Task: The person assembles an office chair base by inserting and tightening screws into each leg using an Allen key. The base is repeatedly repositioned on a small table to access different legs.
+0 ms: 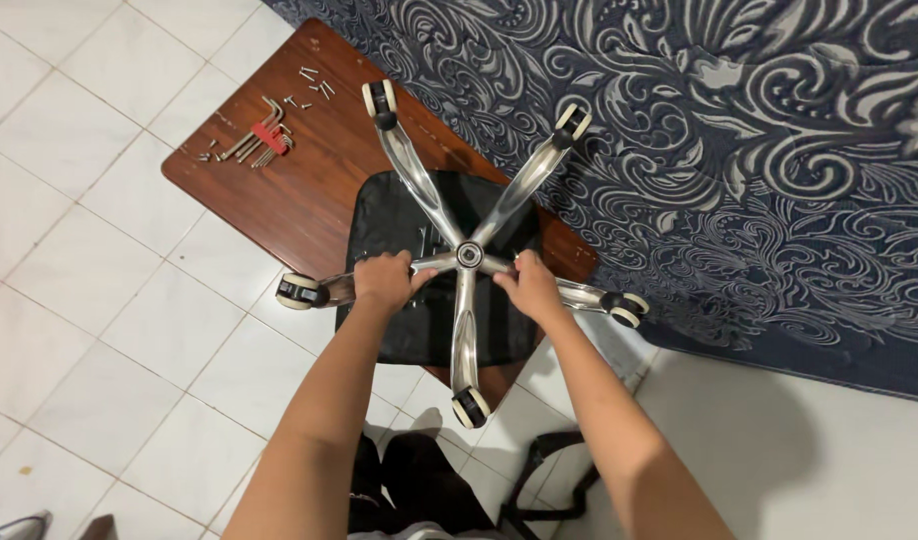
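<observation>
Nearest the camera: both forearms reach forward from the bottom edge over white floor tiles (99,330). A black chair armrest frame (544,480) lies on the tiles just beside the right forearm.

Left hand (384,280): clenched over the left-pointing spoke of the chrome five-star chair base (466,255), knuckles up, just beside the hub. Right hand (529,288): closed around the right-pointing spoke, likewise close to the hub. The hub sits between the two hands.

Base: five polished tapered spokes radiating from a small round hub with a dark centre hole. Each spoke ends in a black caster with pale wheels; the near caster (470,407) points toward the person, and one (299,291) sits at the left end beyond the left hand. The base stands upturned over a black seat pad (379,215), casters uppermost.

Beneath the seat: a reddish-brown wooden board (279,190) lying flat on the floor. On its far left part, a set of hex keys in a red holder (264,138), with loose screws (314,85) scattered near it.

Farthest, right side: a dark blue cloth with pale swirl pattern (739,130).
</observation>
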